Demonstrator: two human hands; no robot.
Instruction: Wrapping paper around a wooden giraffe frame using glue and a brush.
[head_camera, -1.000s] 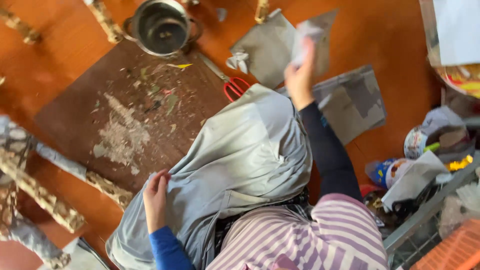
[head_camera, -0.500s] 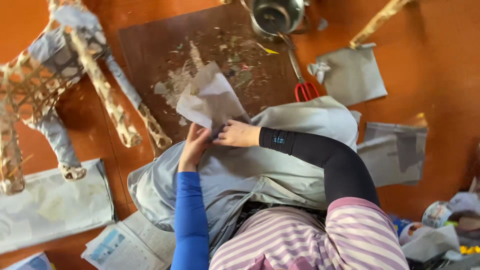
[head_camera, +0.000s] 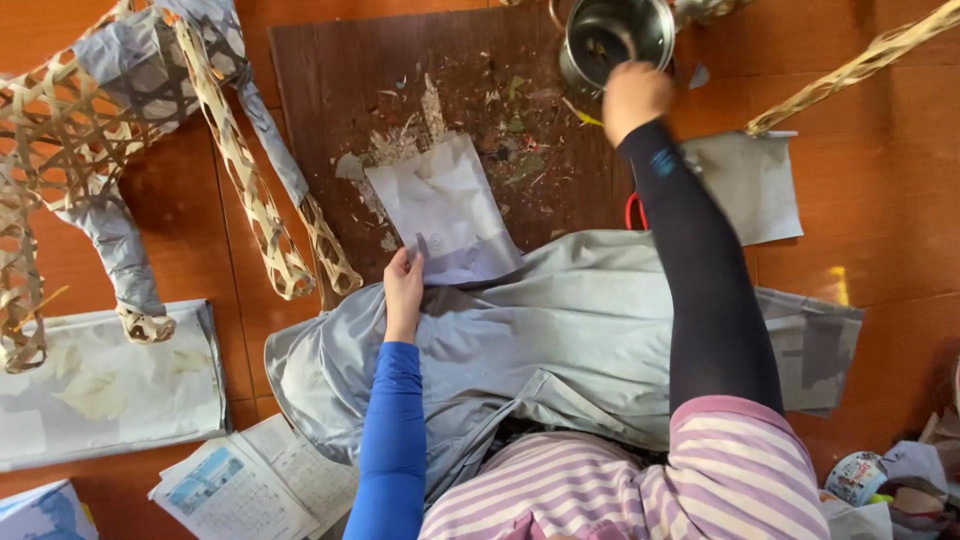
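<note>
A pale sheet of paper (head_camera: 445, 210) lies on a dark, glue-smeared wooden board (head_camera: 330, 90). My left hand (head_camera: 403, 290), in a blue sleeve, pinches the sheet's near left corner. In a black sleeve, my right hand (head_camera: 635, 95) reaches out to a metal pot (head_camera: 600, 35) at the board's far edge. Its fingers are curled around a thin stick that dips into the pot. A grey cloth (head_camera: 560, 340) is spread over my lap, just under the paper's near edge.
A woven bamboo animal frame (head_camera: 120, 120), partly covered with grey paper, stands at left. Grey sheets (head_camera: 100, 380) and an open printed booklet (head_camera: 250, 480) lie near left. Red-handled scissors (head_camera: 632, 212) peek out by my right arm. A bamboo strip (head_camera: 850, 70) and clutter (head_camera: 880, 480) are at right.
My right hand has left the paper and moved forward to the pot. My left hand has stayed on the sheet, which now lies flatter on the board.
</note>
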